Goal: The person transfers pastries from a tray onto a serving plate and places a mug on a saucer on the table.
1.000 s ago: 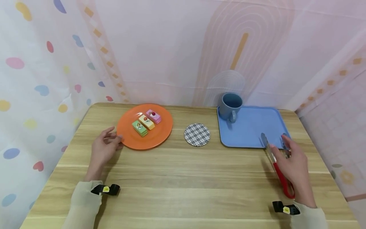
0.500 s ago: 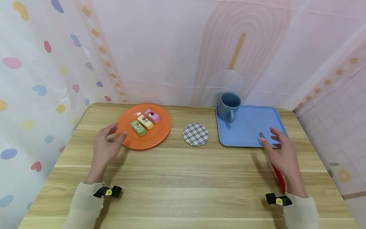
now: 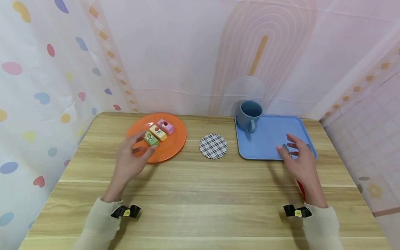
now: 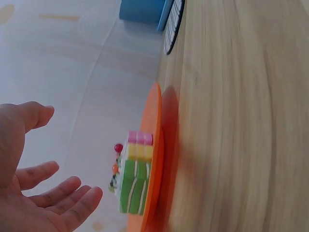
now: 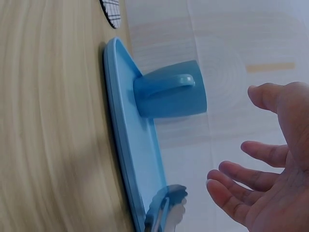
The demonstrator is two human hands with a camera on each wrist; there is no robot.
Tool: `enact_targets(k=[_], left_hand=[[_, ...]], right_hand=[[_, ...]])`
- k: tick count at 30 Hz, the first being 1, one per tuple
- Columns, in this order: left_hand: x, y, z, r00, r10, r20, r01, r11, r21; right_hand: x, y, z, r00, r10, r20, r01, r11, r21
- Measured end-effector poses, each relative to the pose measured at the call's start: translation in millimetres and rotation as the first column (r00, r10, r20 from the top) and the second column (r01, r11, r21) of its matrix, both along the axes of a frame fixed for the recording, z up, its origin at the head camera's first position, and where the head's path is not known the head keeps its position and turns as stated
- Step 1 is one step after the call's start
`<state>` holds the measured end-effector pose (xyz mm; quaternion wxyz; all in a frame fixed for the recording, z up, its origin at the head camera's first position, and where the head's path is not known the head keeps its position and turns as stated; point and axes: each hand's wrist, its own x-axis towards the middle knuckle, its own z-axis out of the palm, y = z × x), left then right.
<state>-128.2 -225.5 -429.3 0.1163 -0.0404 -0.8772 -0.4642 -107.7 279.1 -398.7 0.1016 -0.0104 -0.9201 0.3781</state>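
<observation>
My left hand point(image 3: 132, 158) hovers over the near-left side of the orange plate point(image 3: 175, 146), fingers spread and holding nothing. Closest to it lies a green cake slice point(image 3: 151, 139), apart from the fingers in the left wrist view. Beside that sit a yellow slice point(image 3: 158, 132) and a pink slice point(image 3: 165, 126). My right hand point(image 3: 300, 159) is raised with loose fingers above a pair of tongs with red handles point(image 3: 301, 190). In the right wrist view the scalloped tong tips point(image 5: 169, 205) rest over the tray, separate from the hand, which partly hides the tongs in the head view.
A blue tray point(image 3: 268, 139) stands at the back right, with a blue-grey mug point(image 3: 249, 116) on its far-left corner. Between plate and tray lies a round checked coaster point(image 3: 213, 146). A patterned curtain point(image 3: 175, 62) hangs behind the wooden table point(image 3: 203, 201).
My left hand has moved rightward from the plate's left edge to over the plate. The right hand has shifted left and away from the tongs, which stay in place.
</observation>
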Motion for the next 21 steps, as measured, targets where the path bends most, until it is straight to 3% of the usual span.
enact_targets(k=[14, 21], left_hand=[[-5.0, 31.4, -4.2, 0.995, -0.092, -0.035, 0.091, 0.995, -0.035], [-8.8, 49.8, -8.4, 0.989, -0.144, -0.037, 0.143, 0.989, -0.027]], right_hand=[[-18.6, -16.1, -1.9, 0.998, 0.056, -0.008, -0.057, 0.997, -0.058], [-31.7, -21.3, -6.7, 0.998, 0.059, 0.027, -0.057, 0.996, -0.069]])
